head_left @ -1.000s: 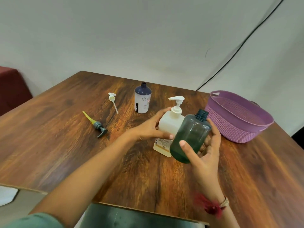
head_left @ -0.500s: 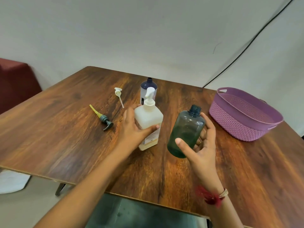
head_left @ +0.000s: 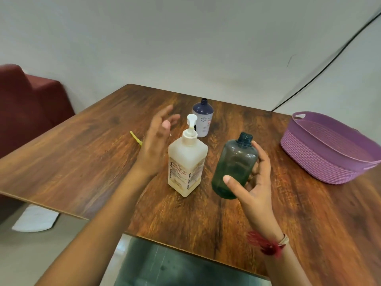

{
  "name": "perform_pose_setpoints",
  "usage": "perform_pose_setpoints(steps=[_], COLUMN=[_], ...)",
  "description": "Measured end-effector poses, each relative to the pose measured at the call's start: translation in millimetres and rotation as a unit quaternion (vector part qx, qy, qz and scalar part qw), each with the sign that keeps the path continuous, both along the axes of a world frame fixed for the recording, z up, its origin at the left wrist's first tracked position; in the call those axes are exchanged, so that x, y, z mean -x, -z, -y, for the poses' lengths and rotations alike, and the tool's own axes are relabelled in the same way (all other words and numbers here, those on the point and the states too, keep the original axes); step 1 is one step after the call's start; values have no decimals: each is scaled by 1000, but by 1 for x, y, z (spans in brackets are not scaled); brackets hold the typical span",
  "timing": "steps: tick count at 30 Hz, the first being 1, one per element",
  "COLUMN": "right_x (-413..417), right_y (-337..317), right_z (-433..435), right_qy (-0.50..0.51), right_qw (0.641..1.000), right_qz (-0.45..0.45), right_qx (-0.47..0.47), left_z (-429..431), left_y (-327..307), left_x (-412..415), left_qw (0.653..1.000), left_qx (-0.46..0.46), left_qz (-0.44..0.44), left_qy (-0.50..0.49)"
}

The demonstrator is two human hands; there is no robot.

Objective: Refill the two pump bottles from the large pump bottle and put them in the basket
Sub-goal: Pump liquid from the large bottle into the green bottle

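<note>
Right hand (head_left: 254,193) grips green bottle (head_left: 235,162), cap off; left hand (head_left: 153,145) wide open beside big pump bottle (head_left: 185,164). Get mouth under nozzle (head_left: 191,119) b4 pressing, slow.

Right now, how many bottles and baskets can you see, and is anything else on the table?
Bottles: 3, white pump bottle, green bottle, blue-topped bottle
Baskets: 1, purple basket
Loose pump tubes: 1, yellow tube, partly behind the left hand
Total: 5
</note>
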State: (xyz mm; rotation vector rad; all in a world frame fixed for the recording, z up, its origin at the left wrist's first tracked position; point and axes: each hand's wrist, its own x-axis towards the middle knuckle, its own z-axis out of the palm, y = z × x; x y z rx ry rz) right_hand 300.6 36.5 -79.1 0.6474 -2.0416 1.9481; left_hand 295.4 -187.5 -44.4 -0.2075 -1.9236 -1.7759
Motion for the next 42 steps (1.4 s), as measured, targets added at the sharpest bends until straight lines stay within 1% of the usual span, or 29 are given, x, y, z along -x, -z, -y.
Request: perform_pose_setpoints(steps=[2, 4, 5, 7, 9, 11, 15, 17, 18, 20, 23, 25, 27, 33, 35, 38, 42], right_x=[0, -1, -1, 0, 0, 1, 4, 9, 11, 16, 21, 23, 23, 25, 28, 30, 31], right_y=[1, 0, -1, -3, -3, -3, -3, -1, 0, 5, 13, 16, 15, 2, -4, -9, -11], right_z=[-2, -2, -2, -1, -1, -1, 5, 7, 8, 8, 4, 3, 6, 16, 15, 15, 17], right_qy=[2, 4, 3, -6, -16, -24, -38, -38, -35, -29, -27, -29, -27, -7, -8, -15, -24], right_qw=[1000, 1000, 1000, 1000, 1000, 999, 998, 998, 998, 998, 998, 998, 999, 998, 997, 996, 996], right_qz=[2, 3, 4, 5, 1, -4, -11, -11, -10, -4, 1, 0, -12, -50, -63, -73, -65], right_qx=[3, 1, -1, -9, -20, -27, -40, -42, -44, -52, -51, -50, -44, -23, -37, -58, -54], left_z=[-3, -12, -16, -19, -21, -24, -42, -50, -53, -53, -38, -27, -24, -30, -30, -28, -26], left_y=[-14, -18, -16, -12, -10, -9, -5, -2, 0, 2, 6, 8, 9, 13, 15, 17, 20], left_x=[10, 15, 17, 21, 24, 26, 24, 23, 24, 24, 25, 26, 27, 37, 40, 43, 45], left_qw=[998, 993, 991, 991, 993, 994, 988, 982, 980, 982, 981, 974, 970, 965, 963, 967, 970], left_qx=[19, 48, 50, 36, 45, 75, 99, 107, 110, 115, 137, 169, 186, 188, 193, 171, 150], left_qz=[-19, -19, -16, -20, -44, -66, -72, -74, -76, -92, -139, -143, -146, -178, -184, -187, -184], left_qy=[57, 109, 126, 128, 105, 47, -93, -138, -145, -114, 8, 56, 62, 45, 35, 37, 56])
